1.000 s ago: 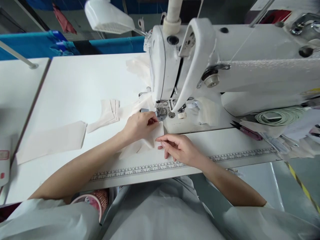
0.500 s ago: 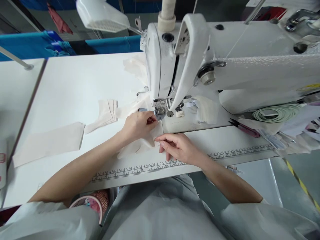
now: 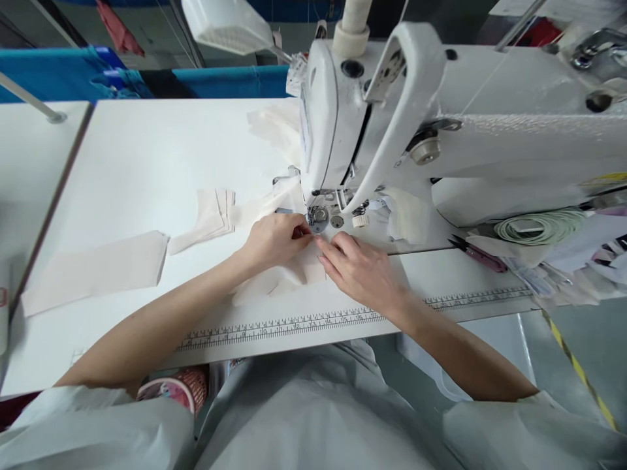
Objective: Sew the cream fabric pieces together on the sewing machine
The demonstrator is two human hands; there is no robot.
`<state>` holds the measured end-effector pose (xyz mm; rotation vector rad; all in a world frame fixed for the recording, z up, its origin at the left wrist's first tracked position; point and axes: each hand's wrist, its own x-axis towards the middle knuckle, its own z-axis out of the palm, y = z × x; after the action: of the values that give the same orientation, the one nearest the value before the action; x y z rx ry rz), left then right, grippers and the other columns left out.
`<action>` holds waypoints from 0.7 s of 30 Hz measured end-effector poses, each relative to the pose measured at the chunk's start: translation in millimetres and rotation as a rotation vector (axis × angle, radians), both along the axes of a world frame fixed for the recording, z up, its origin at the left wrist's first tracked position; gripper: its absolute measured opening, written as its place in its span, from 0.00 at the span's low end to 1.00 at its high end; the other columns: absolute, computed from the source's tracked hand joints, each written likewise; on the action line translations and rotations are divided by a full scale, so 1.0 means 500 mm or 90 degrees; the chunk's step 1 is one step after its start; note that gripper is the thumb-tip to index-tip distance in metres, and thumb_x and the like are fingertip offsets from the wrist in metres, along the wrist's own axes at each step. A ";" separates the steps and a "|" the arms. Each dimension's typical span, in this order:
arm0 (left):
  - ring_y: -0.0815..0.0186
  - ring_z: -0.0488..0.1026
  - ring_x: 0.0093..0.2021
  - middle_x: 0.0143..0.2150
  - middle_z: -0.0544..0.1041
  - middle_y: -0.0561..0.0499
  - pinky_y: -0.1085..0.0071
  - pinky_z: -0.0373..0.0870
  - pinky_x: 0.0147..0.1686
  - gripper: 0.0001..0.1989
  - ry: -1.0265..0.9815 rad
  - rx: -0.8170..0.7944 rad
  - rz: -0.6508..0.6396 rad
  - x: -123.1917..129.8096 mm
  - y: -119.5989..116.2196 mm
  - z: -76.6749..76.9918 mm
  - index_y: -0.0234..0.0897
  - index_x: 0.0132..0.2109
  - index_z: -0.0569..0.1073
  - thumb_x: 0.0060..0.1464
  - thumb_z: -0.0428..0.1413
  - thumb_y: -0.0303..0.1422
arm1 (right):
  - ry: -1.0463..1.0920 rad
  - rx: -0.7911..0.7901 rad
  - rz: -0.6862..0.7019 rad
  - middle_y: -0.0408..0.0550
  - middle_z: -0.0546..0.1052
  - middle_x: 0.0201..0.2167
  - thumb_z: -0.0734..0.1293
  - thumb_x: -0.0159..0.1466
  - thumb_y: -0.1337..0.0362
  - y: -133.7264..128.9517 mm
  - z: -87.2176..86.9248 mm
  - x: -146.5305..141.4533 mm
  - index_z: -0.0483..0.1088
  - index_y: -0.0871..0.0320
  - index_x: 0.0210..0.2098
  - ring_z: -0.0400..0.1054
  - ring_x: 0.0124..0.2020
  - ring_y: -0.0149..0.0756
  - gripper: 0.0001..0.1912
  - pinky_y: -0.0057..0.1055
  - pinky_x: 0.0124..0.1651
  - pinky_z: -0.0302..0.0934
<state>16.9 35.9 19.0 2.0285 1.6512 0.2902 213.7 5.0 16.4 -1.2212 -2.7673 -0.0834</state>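
Observation:
A thin cream fabric piece (image 3: 289,277) lies creased on the table just in front of the presser foot (image 3: 313,215) of a white sewing machine (image 3: 321,124). My left hand (image 3: 277,241) pinches its upper edge close to the foot. Right beside it, my right hand (image 3: 355,264) has thumb and forefinger closed on the same edge, the fingertips of both hands almost meeting. Part of the fabric is hidden under my hands. More cream cloth (image 3: 274,199) trails to the left of the needle area.
Stacked cut pieces (image 3: 210,219) and a larger cream panel (image 3: 98,271) lie on the left. Purple-handled thread snips (image 3: 480,253), a coil of pale green cord (image 3: 541,225) and scraps are on the right. A printed ruler (image 3: 289,324) runs along the front edge.
My right hand has moved up from the fabric's lower part to its edge near the presser foot, beside my left hand. My left hand stays pinched there. The view has shifted slightly.

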 end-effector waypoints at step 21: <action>0.68 0.64 0.18 0.21 0.72 0.56 0.72 0.55 0.17 0.16 -0.131 -0.239 0.013 -0.176 -0.075 0.054 0.41 0.48 0.70 0.55 0.55 0.44 | -0.042 0.036 0.058 0.52 0.74 0.38 0.52 0.73 0.64 0.030 -0.009 -0.037 0.68 0.62 0.57 0.67 0.36 0.36 0.21 0.34 0.33 0.54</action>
<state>-71.0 -1.8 45.9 1.6466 1.4736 0.1734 195.5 19.7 12.0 -1.0975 -2.8516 -0.1950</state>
